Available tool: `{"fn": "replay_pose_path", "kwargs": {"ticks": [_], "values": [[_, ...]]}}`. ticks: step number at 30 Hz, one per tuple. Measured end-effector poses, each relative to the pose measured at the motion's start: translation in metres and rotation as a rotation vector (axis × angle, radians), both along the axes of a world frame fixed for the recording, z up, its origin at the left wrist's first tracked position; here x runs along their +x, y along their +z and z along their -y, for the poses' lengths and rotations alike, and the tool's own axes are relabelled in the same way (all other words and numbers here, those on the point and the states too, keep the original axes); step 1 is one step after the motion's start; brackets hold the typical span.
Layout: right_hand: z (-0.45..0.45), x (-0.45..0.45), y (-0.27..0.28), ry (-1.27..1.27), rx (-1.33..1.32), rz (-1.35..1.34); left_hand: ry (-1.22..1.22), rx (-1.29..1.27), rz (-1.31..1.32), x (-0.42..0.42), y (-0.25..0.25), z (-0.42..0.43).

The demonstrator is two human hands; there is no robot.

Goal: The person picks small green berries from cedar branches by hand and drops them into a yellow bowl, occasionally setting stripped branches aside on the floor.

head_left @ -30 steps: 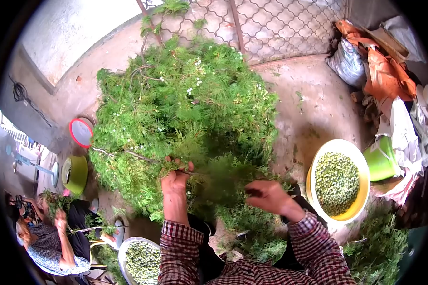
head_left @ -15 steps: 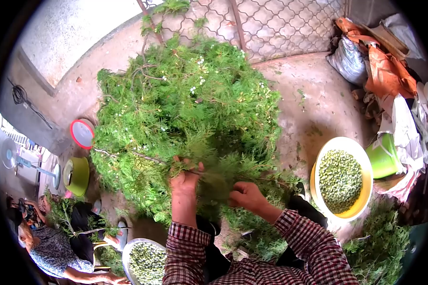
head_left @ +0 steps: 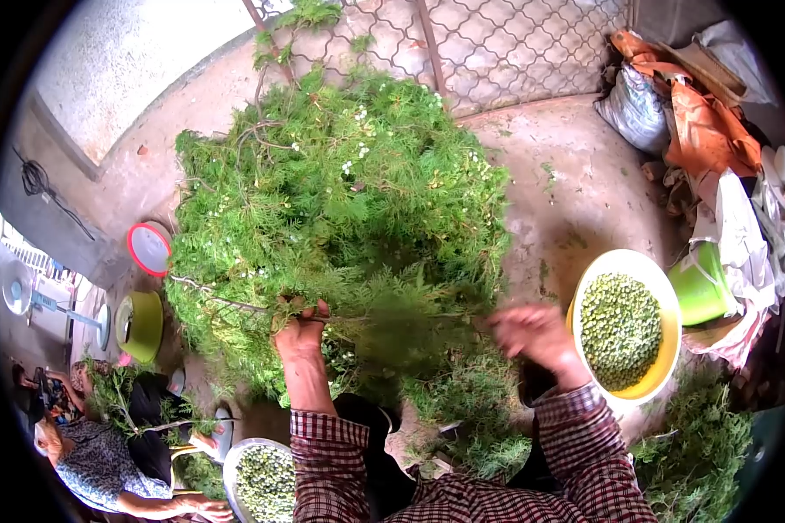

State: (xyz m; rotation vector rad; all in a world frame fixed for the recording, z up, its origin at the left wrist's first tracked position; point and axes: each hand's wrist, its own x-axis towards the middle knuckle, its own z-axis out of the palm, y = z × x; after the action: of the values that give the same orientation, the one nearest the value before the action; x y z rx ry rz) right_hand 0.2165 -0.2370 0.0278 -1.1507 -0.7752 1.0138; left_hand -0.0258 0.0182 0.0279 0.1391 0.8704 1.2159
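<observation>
My left hand (head_left: pixel 300 338) is closed around the stem of a leafy green branch (head_left: pixel 392 315), at the front of a large heap of cut evergreen branches (head_left: pixel 349 200). The branch stretches to the right from my fist, its foliage smeared by motion. My right hand (head_left: pixel 536 342) is off the branch's right end, just left of the yellow basin (head_left: pixel 576 301), which holds many small green cones or berries (head_left: pixel 621 331). Motion blurs the right hand's fingers, so whether anything is in them does not show.
A metal bowl (head_left: pixel 232 475) of similar green pieces stands at lower left beside a seated person (head_left: pixel 113 458) with a branch. Green sprigs (head_left: pixel 693 449) lie at lower right. A green tub (head_left: pixel 144 324), a red-rimmed basin (head_left: pixel 148 248) and sacks (head_left: pixel 715 131) line the sides.
My left hand has moved left and slightly up with the branch. My right hand has swung right, from beside the branch toward the yellow basin. The other person's hand by the metal bowl has shifted slightly.
</observation>
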Motion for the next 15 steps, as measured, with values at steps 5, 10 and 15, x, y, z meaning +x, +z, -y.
{"fn": "replay_pose_path", "kwargs": {"ticks": [5,10,15], "values": [[0.053,0.097,0.002,-0.957,-0.584,1.366,-0.129,0.217,0.104,-0.001,-0.009,0.0],[0.048,0.093,0.002,-0.838,-0.617,1.18,-0.285,0.4,0.016,0.011,-0.005,0.013],[-0.003,0.015,0.01,-0.066,-0.376,0.639,-0.619,0.635,0.204,0.026,-0.005,0.022]]}}
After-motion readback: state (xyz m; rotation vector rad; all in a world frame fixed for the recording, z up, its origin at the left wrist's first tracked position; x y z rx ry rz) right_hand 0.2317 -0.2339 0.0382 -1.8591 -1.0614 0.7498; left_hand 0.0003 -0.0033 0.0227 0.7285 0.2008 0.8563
